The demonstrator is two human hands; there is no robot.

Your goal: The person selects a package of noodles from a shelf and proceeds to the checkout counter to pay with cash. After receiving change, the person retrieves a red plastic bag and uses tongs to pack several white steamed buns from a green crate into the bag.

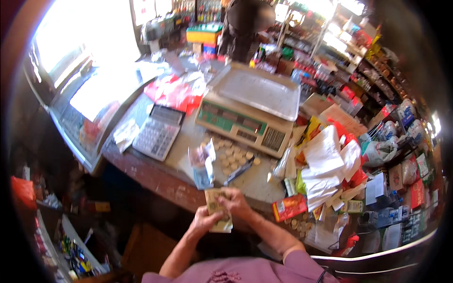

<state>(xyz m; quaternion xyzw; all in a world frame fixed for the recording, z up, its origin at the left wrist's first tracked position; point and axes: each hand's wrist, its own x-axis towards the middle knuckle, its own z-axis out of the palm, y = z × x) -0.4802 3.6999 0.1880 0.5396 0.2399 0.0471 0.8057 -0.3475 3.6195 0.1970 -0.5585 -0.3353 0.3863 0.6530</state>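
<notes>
Both of my hands grip a small stack of greenish-yellow banknotes [213, 198] just in front of the counter's edge. My left hand [206, 219] pinches the lower part of the stack. Higher up, the fingers of my right hand [235, 203] hold its upper part. Beyond the hands, other crumpled banknotes [202, 166], some bluish, lie on the counter [152, 169]. A dark pen [239, 171] rests beside them. Several coins [231, 155] are spread below a digital weighing scale [244, 120] with a metal pan.
Left of the scale sit a large-key calculator [157, 136] and a red plastic bag [173, 92]. To the right, white crumpled paper or bags [324, 162] pile up near a red-and-yellow packet [289, 208]. A glass case [95, 116] borders the left side. A person [240, 32] stands across the counter.
</notes>
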